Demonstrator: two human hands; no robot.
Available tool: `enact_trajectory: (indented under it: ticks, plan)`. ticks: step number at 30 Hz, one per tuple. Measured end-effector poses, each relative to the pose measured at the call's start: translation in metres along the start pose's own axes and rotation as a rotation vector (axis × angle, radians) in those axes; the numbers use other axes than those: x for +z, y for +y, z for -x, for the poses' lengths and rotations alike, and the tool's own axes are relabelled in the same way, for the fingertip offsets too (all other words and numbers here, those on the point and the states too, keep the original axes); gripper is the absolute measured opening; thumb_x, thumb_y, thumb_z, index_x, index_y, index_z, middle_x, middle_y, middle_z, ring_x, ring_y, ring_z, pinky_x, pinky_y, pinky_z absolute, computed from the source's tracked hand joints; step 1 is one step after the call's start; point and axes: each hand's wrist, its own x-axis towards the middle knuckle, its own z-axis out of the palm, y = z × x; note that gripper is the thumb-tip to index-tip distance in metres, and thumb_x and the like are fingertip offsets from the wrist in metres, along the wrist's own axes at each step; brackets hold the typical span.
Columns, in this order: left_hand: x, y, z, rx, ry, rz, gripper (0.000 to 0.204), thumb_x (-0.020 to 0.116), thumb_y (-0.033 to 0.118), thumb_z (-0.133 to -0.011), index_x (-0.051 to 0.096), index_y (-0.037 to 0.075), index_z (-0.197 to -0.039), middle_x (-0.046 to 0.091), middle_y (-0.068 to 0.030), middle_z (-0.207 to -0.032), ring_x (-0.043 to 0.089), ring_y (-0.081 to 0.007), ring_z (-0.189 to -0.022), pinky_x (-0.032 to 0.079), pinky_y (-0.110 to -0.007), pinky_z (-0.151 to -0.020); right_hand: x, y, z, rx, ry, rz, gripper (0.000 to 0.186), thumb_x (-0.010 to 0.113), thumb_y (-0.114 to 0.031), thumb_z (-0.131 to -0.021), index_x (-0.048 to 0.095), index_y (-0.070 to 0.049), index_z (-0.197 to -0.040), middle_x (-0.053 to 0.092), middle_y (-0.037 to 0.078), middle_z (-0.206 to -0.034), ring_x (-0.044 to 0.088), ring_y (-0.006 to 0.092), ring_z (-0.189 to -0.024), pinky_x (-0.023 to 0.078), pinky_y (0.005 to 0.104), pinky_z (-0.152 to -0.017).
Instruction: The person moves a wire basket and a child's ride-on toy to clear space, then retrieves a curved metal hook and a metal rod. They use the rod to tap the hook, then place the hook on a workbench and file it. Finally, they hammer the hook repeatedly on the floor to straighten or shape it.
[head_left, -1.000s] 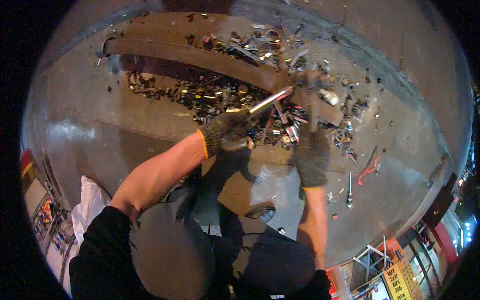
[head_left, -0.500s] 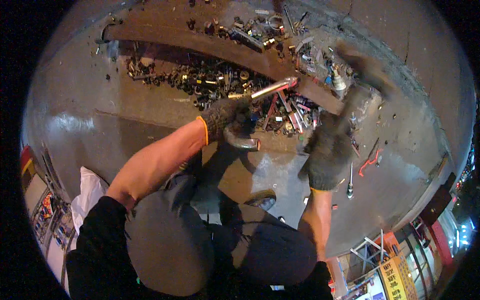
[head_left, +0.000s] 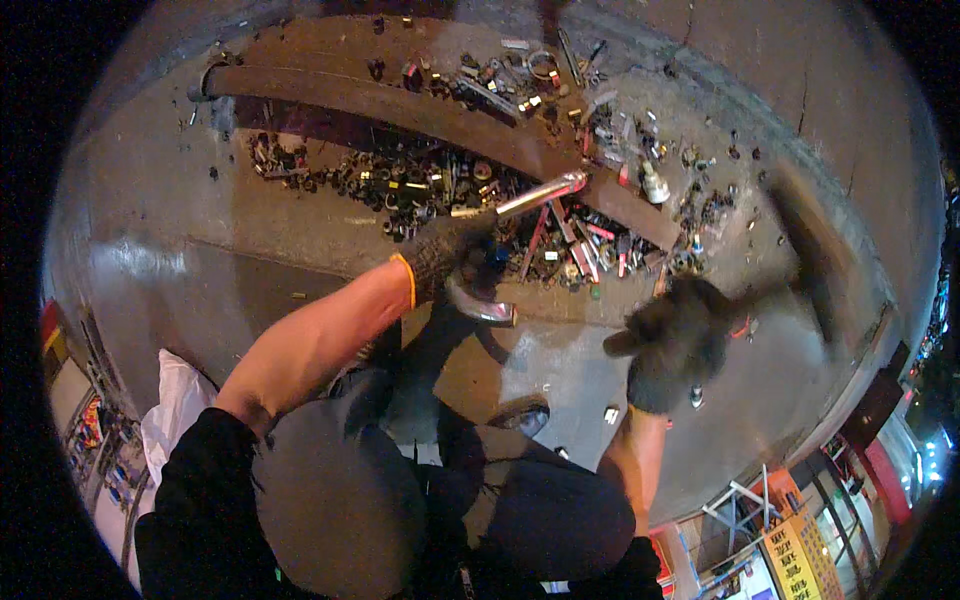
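Observation:
My left hand [head_left: 450, 250], in a dark knit glove with an orange cuff edge, is closed around a shiny bent metal tube [head_left: 545, 193]. The tube's straight end rests on or just above the long rusty metal beam [head_left: 350, 92], while its curved end [head_left: 490, 308] pokes out below the glove, toward me. In my right hand [head_left: 680, 330], gloved the same way, is the handle of a hammer [head_left: 815, 260]. Motion smears the hammer, whose large head is out to the right, apart from the tube and the beam.
Small metal scraps [head_left: 400, 185] are heaped along the beam's near side; more scrap [head_left: 510, 85] lies beyond it. A pale fitting [head_left: 654, 184] sits near the beam's right end. A white sack [head_left: 180, 400] is at left, and a yellow box [head_left: 800, 555] at lower right.
The hammer has swung right and toward me, away from the beam, and my right hand has shifted slightly the same way. My left hand still grips the tube in nearly the same place.

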Motion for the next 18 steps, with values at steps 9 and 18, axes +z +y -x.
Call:
enact_trajectory:
  ticks: [9,18]
  plan:
    - [-0.012,-0.001,-0.016,-0.031,-0.06,-0.079,0.031,0.062,0.034,-0.101,0.066,0.006,-0.114,0.069,-0.0075,-0.087,0.065,-0.0194,-0.072,0.056,-0.034,-0.062,0.075,0.03,-0.016,0.174,-0.117,0.372,0.031,0.061,-0.031,-0.098,0.061,0.0,-0.097,0.062,0.026,-0.074,0.059,0.0466,-0.068,0.046,0.0517,-0.058]
    - [-0.011,0.04,-0.003,-0.409,-0.409,0.449,0.036,0.061,0.035,-0.1,0.063,0.007,-0.122,0.071,-0.0109,-0.09,0.069,-0.025,-0.073,0.058,-0.042,-0.06,0.084,0.045,-0.007,0.352,-0.234,0.338,0.043,0.058,-0.045,-0.099,0.061,-0.004,-0.109,0.069,0.029,-0.088,0.068,0.0463,-0.079,0.052,0.0551,-0.061]
